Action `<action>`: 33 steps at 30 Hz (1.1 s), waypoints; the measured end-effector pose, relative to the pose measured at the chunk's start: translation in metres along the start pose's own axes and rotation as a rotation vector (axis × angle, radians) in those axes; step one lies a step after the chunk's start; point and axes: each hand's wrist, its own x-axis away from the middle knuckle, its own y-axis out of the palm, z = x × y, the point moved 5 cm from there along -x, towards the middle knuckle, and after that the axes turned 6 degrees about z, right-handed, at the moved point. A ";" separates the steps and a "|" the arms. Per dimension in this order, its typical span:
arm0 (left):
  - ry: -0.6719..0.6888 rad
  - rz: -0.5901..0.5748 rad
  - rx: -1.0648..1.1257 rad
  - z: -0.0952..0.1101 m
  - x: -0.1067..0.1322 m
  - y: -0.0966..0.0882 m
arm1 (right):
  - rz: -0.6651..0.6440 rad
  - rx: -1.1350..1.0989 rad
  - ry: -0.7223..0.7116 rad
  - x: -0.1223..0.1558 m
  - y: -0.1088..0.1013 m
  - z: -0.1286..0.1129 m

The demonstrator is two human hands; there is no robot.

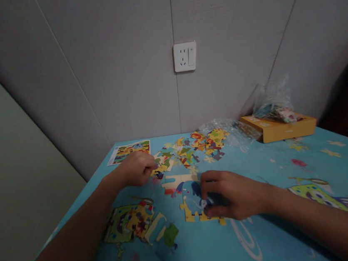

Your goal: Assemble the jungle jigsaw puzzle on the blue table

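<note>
on the blue bench (269, 165), just in front of the person, lies a partly joined puzzle section (192, 201) showing a blue elephant above a yellow lower edge. the right hand (231, 193) is over the right side of this section, its fingers bent and spread around a small gap at the elephant's side; whether they grip a piece i cannot tell. the left hand (138, 168) is farther forward and to the left, its fingers curled in, beside a cluster of green and yellow pieces (162, 162); whether anything is held there cannot be made out either.

a strip of pale and red pieces (173, 184) adjoins the elephant's upper left. toward the wall (122, 61), colourful loose pieces (189, 156) are spread near a printed picture sheet (129, 151), which lies behind the left hand. close to the left forearm is another group of pieces (138, 220), dim and partly overlapping, with a green piece (171, 234) at its right.

at the far right, an orange box (289, 131) bears a clear plastic bag (273, 104) with something colourful inside; crumpled clear wrapping (229, 130) lies beside the box. a white socket (185, 56) is set in the grey wall.
</note>
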 end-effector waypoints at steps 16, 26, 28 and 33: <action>-0.435 -1.079 0.318 0.082 0.002 0.023 | 0.495 0.047 0.295 -0.002 -0.015 0.035; -0.441 -0.952 0.422 0.056 0.002 0.029 | 0.501 0.009 0.362 -0.001 -0.019 0.042; -0.458 -0.995 0.381 0.058 0.008 0.025 | 0.494 -0.013 0.358 -0.001 -0.018 0.042; -0.383 -0.939 0.148 0.074 0.015 0.015 | 0.489 -0.028 0.357 -0.003 -0.013 0.044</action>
